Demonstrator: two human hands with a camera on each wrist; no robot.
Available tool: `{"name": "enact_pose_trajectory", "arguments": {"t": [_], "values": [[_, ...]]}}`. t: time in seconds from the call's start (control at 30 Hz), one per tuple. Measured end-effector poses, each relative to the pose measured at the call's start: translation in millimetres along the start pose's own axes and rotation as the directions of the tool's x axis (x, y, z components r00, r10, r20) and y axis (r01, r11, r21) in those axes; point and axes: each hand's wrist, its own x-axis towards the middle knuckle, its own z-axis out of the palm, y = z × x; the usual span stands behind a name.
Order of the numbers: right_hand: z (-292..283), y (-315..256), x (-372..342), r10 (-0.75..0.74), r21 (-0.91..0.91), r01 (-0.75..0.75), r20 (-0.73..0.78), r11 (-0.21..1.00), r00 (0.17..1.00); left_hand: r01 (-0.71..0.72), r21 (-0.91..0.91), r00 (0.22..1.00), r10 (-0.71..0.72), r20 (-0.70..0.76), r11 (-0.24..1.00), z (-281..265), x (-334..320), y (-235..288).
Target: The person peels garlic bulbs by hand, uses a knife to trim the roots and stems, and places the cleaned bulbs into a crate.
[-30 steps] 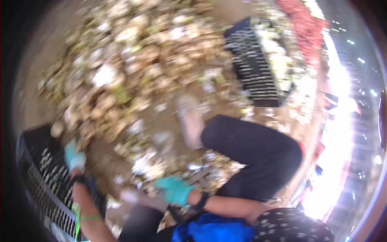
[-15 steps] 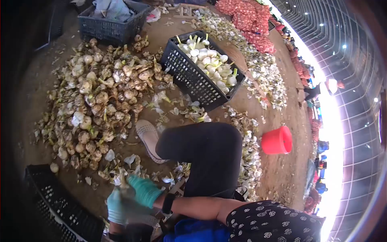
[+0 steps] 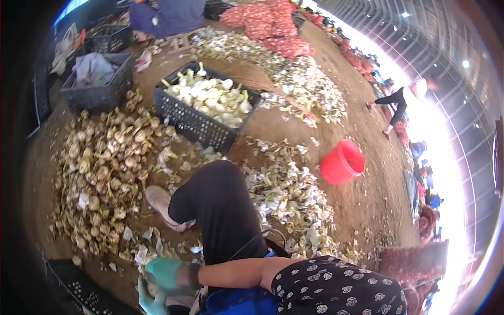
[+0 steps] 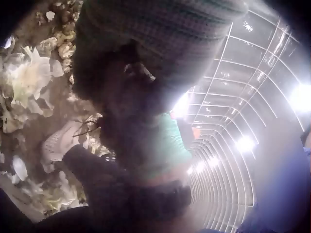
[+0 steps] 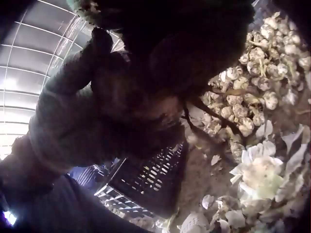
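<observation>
Both hands wear teal knit gloves and meet low in the head view. My left hand (image 3: 149, 300) grips a garlic bulb (image 3: 152, 289), which shows as a pale patch between the gloves. Over it, my right hand (image 3: 165, 273) holds the same bulb from above, blurred, its fingertips mostly hidden. In the right wrist view the gloves are in deep shadow, and thin dark stalks (image 5: 214, 111) stick out beside the bulb. A heap of untrimmed garlic (image 3: 105, 178) lies to the left, and loose skins (image 3: 149, 247) lie just beyond the hands.
A black crate (image 3: 79, 289) stands close at lower left. Another crate (image 3: 194, 123), filled with cleaned white garlic, stands ahead. A red bucket (image 3: 336, 165) is on the right, past scattered skins (image 3: 294, 199). Red net sacks (image 3: 262, 23) and a seated person (image 3: 173, 18) are farther back.
The left hand has moved from beside the heap and left crate to meet the right hand near the lap. The head view has swung right, bringing the red bucket and a walking person into sight.
</observation>
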Motion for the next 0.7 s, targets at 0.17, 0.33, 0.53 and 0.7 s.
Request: {"name": "enact_pose_trajectory", "arguments": {"t": [0.17, 0.33, 0.53, 0.7], "values": [[7, 5, -1, -0.070, -0.101, 0.045, -0.263, 0.994, 0.962, -0.058, -0.003, 0.998, 0.058, -0.019, 0.998, 4, -7, 6], [-17, -3, -3, -0.037, -0.126, -0.001, -0.301, 0.992, 0.953, -0.026, -0.040, 0.999, 0.025, -0.031, 0.999, 3, -9, -14], [-23, -22, -14, -0.199, -0.022, 0.199, -0.021, 0.980, 0.980, 0.012, 0.008, 0.998, -0.012, -0.056, 1.000, 3, -13, 3], [-1, -7, -11, -0.413, 0.097, 0.438, -0.204, 0.894, 0.887, 0.044, -0.624, 0.998, -0.008, 0.060, 0.780, -15, -13, -55]]}}
